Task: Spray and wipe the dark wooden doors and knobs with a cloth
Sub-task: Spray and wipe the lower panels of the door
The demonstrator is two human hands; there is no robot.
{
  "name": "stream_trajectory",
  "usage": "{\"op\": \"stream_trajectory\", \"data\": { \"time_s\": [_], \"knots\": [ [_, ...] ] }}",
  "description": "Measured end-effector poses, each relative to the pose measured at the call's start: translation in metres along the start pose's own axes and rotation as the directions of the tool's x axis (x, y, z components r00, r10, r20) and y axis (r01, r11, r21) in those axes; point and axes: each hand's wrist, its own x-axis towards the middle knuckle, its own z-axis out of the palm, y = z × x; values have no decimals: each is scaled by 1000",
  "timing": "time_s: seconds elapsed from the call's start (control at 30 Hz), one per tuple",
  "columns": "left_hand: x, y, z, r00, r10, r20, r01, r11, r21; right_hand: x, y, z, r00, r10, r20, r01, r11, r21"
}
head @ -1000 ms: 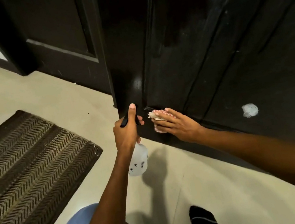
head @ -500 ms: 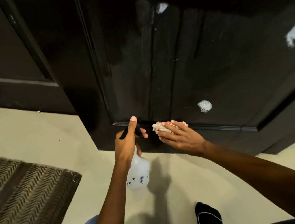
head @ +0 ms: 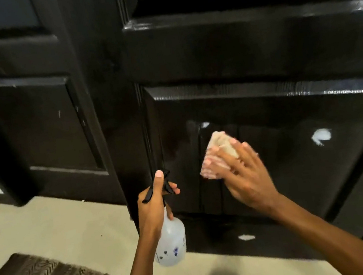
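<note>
We press the cloth [head: 219,153] flat on the low panel of the dark door [head: 274,171] with our right hand [head: 244,175], fingers spread out straight. Our left hand [head: 154,207] is curled round the neck of the spray bottle [head: 171,243], with one finger on top, just beside the door. The panel near the cloth looks wet and shiny. White spots [head: 321,136] are on the door, so we think this door is only partly wiped. We see no knobs here; they seem left to do.
</note>
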Motion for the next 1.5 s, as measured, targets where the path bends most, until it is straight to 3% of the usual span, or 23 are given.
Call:
{"op": "stream_trajectory", "data": {
  "time_s": [0.1,0.23,0.4,0.6,0.83,1.17,1.27,1.33,1.37,1.43,1.5],
  "knots": [
    [-1,33,15,992,86,96,-90,995,40,30,53,-32,983,134,-128,-149,982,-114],
    [6,75,33,980,156,128,-165,984,63,53,82,-31,963,253,-93,-266,946,-184],
    [11,87,50,994,104,43,-104,994,17,33,84,-6,981,191,-28,-193,957,-215],
    [17,87,60,983,136,123,-140,990,26,5,77,18,997,66,43,-54,971,-233],
    [15,84,54,988,73,140,-87,992,92,0,61,29,992,109,61,-94,975,-200],
    [-1,66,25,990,123,-72,-119,992,50,83,6,37,943,334,6,-332,938,-100],
    [-4,64,16,971,162,-176,-161,987,20,122,-17,48,983,184,-23,-185,981,-59],
    [-6,56,9,954,199,-226,-197,980,33,121,-30,65,998,-41,49,44,998,-42],
    [-7,52,6,947,209,-244,-205,978,40,109,-35,76,977,-178,118,183,983,-29],
    [-10,43,0,945,196,-261,-191,981,44,69,-38,93,864,-417,283,435,900,-1],
    [-13,37,-1,954,167,-249,-165,986,30,35,-33,101,774,-510,376,550,835,-1]
  ]
}}
